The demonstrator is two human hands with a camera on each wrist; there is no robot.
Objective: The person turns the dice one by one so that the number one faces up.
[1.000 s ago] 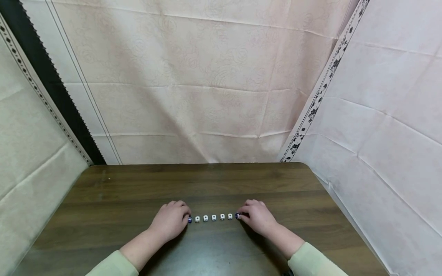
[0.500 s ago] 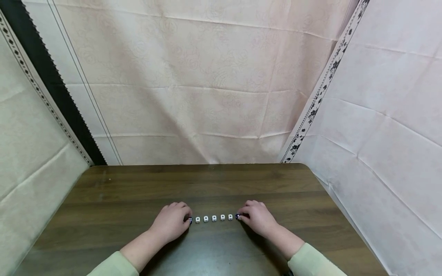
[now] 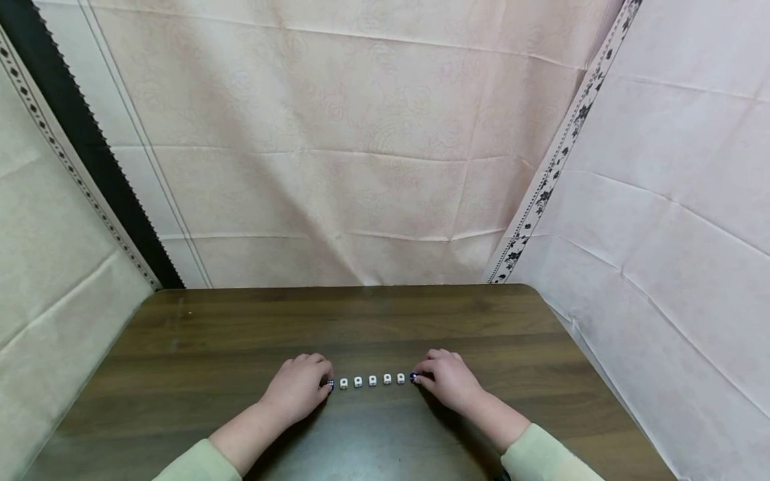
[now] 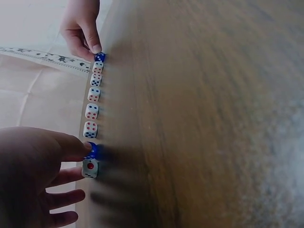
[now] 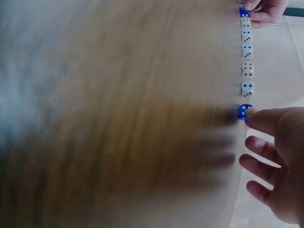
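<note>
Several small white dice (image 3: 372, 381) stand in a straight row on the wooden table, spaced slightly apart. At the row's left end my left hand (image 3: 297, 387) holds a blue die (image 4: 93, 152), thumb against it. Beside that blue die, on its outer side, sits a white die with one red dot (image 4: 90, 168), right by a fingertip of the same hand. My right hand (image 3: 448, 379) pinches another blue die (image 5: 243, 112) at the right end, its thumb covering part of the face; the other fingers spread behind.
The brown wooden tabletop (image 3: 361, 321) reaches back to a pale hanging cloth (image 3: 373, 200). More patterned cloth (image 3: 680, 220) drapes along the right side, and a light cloth (image 3: 54, 267) along the left. Both forearms wear pale green sleeves (image 3: 547, 454).
The left thumb and forefinger have shifted slightly at the blue die, with a dark gap now showing between them. The right hand and the white dice stay in place.
</note>
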